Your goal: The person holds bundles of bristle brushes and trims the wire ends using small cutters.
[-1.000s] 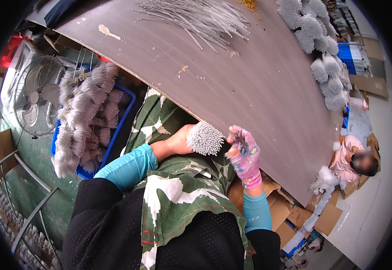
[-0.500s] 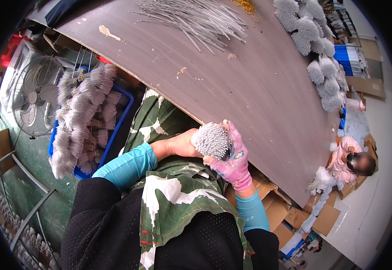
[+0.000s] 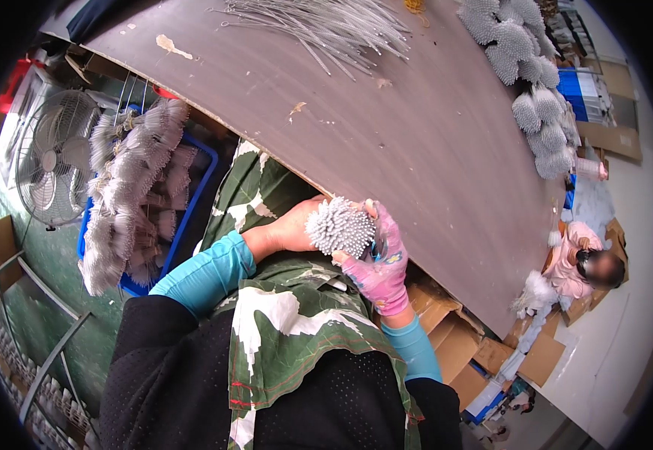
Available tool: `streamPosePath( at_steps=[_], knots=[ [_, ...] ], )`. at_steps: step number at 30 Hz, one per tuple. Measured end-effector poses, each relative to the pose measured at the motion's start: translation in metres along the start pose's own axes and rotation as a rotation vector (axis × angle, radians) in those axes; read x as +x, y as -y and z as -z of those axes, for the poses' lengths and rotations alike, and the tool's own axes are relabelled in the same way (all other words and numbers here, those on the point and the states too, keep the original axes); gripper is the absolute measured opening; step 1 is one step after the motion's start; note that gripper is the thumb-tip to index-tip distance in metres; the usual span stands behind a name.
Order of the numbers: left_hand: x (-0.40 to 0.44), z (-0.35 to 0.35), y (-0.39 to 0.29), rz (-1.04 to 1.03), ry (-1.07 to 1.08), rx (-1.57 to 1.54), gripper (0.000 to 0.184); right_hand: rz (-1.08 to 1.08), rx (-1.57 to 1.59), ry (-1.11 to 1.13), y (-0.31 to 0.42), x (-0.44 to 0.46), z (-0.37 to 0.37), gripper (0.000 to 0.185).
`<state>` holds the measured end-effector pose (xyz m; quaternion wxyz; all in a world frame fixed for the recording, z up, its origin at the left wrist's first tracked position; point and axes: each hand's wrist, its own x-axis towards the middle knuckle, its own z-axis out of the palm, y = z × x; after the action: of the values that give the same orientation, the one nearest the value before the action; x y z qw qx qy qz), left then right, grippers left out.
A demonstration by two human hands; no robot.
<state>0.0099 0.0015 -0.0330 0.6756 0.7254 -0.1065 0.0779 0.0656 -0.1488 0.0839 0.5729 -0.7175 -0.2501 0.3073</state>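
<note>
Between my two hands, above my lap, is a round bundle of thin white-tipped rods point(image 3: 340, 227), its tips facing up toward me. My left hand point(image 3: 293, 227), bare below a turquoise sleeve, is closed against the bundle's left side; its fingers are mostly hidden behind it. My right hand point(image 3: 383, 264) wears a pink patterned glove with bare fingertips. It curls round the bundle's right side, thumb at the lower edge. A small blue bit shows between the glove and the bundle.
Thin looped wire rods point(image 3: 319, 30) lie on the brown table point(image 3: 416, 165), with grey bundles point(image 3: 514, 52) along its far edge. At left stand a blue crate point(image 3: 205, 180) of tied bundles and a fan point(image 3: 50, 159). A person in pink point(image 3: 570, 262) sits at right.
Both hands and the bundle have shifted slightly left and up in view. The bundle's tips look more uneven and spread now. Both hands still hold it.
</note>
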Motion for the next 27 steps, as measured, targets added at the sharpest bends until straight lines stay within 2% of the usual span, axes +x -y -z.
streamPosePath(
  at_steps=[2,3,4,7,9,12,14,17,24,26,27],
  knots=[
    [-0.003,0.005,-0.004,0.003,-0.066,0.013,0.034,0.005,0.05,-0.005,-0.007,-0.003,-0.006,0.087],
    [-0.003,0.009,-0.002,0.017,-0.018,0.056,0.034,0.127,-0.08,-0.006,-0.01,-0.001,-0.007,0.083],
    [-0.002,0.012,-0.001,0.029,0.031,0.098,0.034,0.125,-0.081,-0.006,-0.01,-0.001,-0.006,0.083],
    [-0.005,0.01,-0.001,0.049,0.015,0.037,0.033,0.085,-0.104,0.002,-0.006,0.0,-0.006,0.085],
    [-0.004,0.009,-0.001,0.023,0.02,0.032,0.033,0.127,-0.281,-0.003,-0.007,0.0,-0.003,0.086],
    [-0.005,0.012,-0.005,0.074,-0.008,-0.11,0.032,0.148,-0.328,-0.012,-0.004,-0.001,-0.003,0.085],
    [-0.003,0.016,-0.006,0.063,0.056,-0.025,0.032,0.142,-0.285,-0.014,-0.005,-0.003,-0.005,0.085],
    [-0.005,0.013,-0.006,0.096,0.028,-0.173,0.031,0.116,-0.19,-0.029,-0.004,-0.004,-0.008,0.085],
    [-0.007,0.014,0.0,0.072,0.03,-0.146,0.03,0.036,-0.048,-0.003,0.005,-0.008,-0.011,0.085],
    [-0.005,0.015,-0.003,0.07,0.033,-0.105,0.03,0.085,-0.14,-0.001,0.009,-0.008,0.0,0.083],
    [-0.005,0.015,-0.003,0.068,0.036,-0.06,0.03,0.096,-0.158,-0.008,0.021,-0.007,0.006,0.073]
  ],
)
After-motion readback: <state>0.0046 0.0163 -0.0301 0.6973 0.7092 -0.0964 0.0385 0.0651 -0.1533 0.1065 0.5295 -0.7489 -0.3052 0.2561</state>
